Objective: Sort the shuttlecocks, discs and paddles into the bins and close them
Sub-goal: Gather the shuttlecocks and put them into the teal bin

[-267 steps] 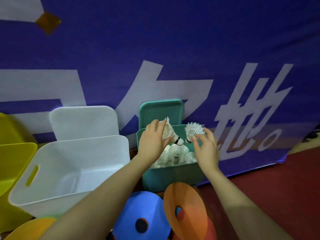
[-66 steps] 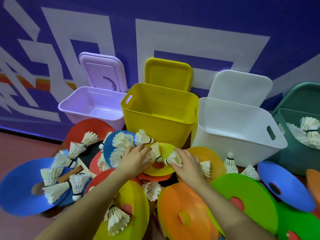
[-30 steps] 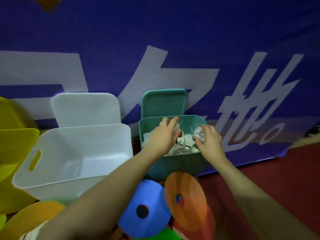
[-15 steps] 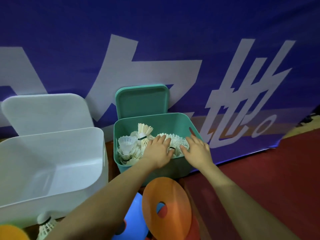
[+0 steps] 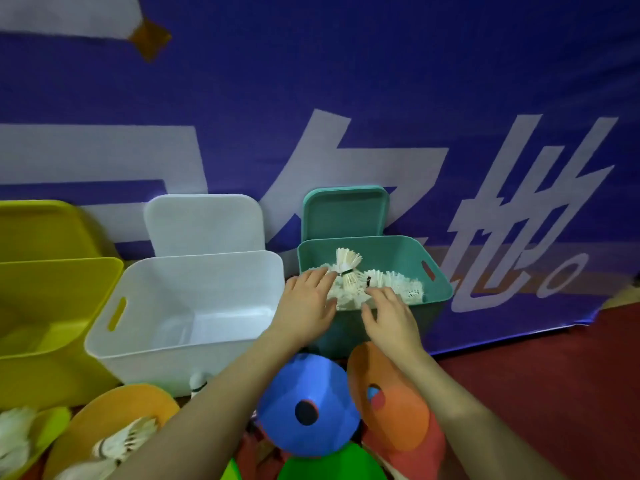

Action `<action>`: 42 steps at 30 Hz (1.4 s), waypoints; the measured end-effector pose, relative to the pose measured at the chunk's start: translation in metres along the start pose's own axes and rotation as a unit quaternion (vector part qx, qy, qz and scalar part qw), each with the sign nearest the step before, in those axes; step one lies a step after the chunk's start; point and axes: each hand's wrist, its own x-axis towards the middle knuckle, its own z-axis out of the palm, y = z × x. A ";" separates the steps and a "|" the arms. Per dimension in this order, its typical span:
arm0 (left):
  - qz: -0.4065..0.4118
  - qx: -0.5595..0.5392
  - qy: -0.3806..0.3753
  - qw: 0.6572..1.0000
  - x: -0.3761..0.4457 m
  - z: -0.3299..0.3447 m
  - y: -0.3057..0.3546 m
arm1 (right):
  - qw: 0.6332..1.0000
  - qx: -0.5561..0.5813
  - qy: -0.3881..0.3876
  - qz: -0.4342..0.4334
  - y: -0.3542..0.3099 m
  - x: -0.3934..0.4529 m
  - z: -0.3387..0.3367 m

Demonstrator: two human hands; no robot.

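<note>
Head view: left hand (image 5: 306,304), right hand (image 5: 389,318) spread over teal bin (image 5: 438,284) shuttlecocks (image 5: 349,271).

- The teal bin (image 5: 438,271) and its teal lid (image 5: 344,211) were one plain colour.
- The shuttlecocks (image 5: 377,284) inside were white, one with a black band.
- The white bin (image 5: 138,336) and the yellow bin (image 5: 41,368) were plain.
- The discs were blue (image 5: 308,407), orange (image 5: 389,403) and green (image 5: 329,465).
- The banner (image 5: 346,81) was purple-blue with large white characters.
- The floor (image 5: 554,375) was dark red.
</note>
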 end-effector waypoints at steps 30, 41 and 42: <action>-0.276 0.062 -0.111 0.953 -0.368 -0.104 -0.382 | 0.923 -0.004 -0.347 -0.165 -0.421 -0.125 0.237; -0.286 0.106 -0.177 0.936 -0.356 -0.070 -0.430 | 0.916 -0.050 -0.359 -0.169 -0.436 -0.129 0.280; -0.272 0.119 -0.183 0.937 -0.358 -0.069 -0.431 | 0.922 -0.035 -0.347 -0.171 -0.434 -0.130 0.279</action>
